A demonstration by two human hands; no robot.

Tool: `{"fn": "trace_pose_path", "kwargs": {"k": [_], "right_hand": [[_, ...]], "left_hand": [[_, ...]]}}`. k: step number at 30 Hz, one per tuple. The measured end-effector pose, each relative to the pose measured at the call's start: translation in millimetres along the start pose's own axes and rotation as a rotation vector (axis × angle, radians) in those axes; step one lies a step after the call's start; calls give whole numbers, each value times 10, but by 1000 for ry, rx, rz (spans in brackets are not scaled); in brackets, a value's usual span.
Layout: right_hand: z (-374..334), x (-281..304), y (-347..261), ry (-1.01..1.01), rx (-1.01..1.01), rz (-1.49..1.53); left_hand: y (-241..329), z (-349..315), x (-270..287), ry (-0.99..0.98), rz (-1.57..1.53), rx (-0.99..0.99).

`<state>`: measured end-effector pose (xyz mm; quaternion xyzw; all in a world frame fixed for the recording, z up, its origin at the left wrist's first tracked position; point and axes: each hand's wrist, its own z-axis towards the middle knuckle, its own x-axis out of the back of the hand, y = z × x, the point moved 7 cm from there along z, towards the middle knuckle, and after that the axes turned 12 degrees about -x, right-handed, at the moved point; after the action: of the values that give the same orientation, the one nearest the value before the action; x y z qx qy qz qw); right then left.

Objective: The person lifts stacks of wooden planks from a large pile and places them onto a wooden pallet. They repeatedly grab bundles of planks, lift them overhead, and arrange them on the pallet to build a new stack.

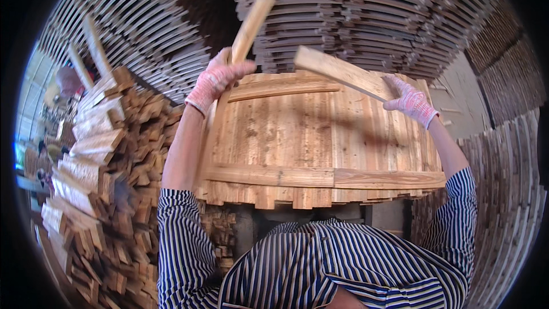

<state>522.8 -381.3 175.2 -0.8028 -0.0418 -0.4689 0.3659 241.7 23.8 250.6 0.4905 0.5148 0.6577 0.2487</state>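
Observation:
My left hand [220, 80], in a pink and white knit glove, is closed around a short wooden board [253, 26] that points up and away. A blurred strip of wood [213, 129] runs below that hand, and I cannot tell if it belongs to the same piece. In a matching glove, my right hand [413, 102] grips one end of another wooden board [343, 72], tilted with its other end raised toward the middle. Both are over the far part of a panel of planks laid side by side [297, 131].
Crosswise on the panel lie a near batten [274, 175] and a far one [286, 87]. Cut wood blocks are heaped at my left [126, 154]. Tall stacks of slatted panels [366, 17] rise beyond, with more stacked wood [503, 183] at the right.

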Motion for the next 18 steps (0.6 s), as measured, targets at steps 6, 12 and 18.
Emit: {"fn": "trace_pose_path", "kwargs": {"k": [6,12,18], "right_hand": [[503,285,1319,63,-217,-577],[1121,-248,1774,26,-209,-505],[1071,-84,1609,110,-212,-525]], "left_hand": [[-930,634,-718,-242,749,-81],[-1655,951,-962,-334,858,-42],[-1620,1083,-871,-397,941,-133]]}}
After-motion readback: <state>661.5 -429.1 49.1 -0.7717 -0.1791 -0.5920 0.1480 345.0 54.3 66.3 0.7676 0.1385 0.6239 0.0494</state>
